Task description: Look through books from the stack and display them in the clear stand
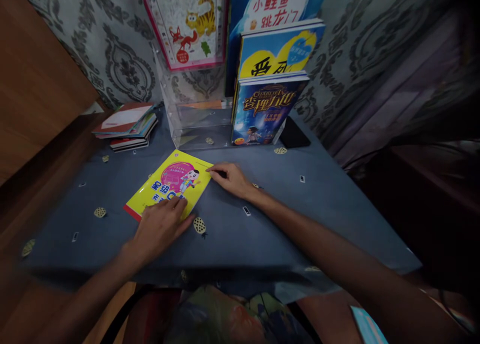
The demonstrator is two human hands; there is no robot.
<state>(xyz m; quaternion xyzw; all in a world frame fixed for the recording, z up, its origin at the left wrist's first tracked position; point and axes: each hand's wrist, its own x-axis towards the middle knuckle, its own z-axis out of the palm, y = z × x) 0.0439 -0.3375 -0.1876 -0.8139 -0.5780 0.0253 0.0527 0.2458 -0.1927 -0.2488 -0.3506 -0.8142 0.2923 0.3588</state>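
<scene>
A yellow picture book (176, 179) with a pink circle and a cartoon figure on its cover lies slanted on the table, showing a red strip at its lower left. My left hand (161, 224) rests on the lower part of the cover, its fingers laid over it and the thumb apart near the right edge. At the upper right corner, my right hand (230, 179) pinches the book's edge between thumb and forefinger. The book is closed, and the lower cover text is partly hidden by my left hand.
Behind the book stands a clear acrylic rack (202, 136). It holds several upright books, including a dark blue one (264, 109) and a pink-edged one (193, 29). Stacked books (129, 126) lie at the back left. A flat black object (295, 133) sits right of the rack.
</scene>
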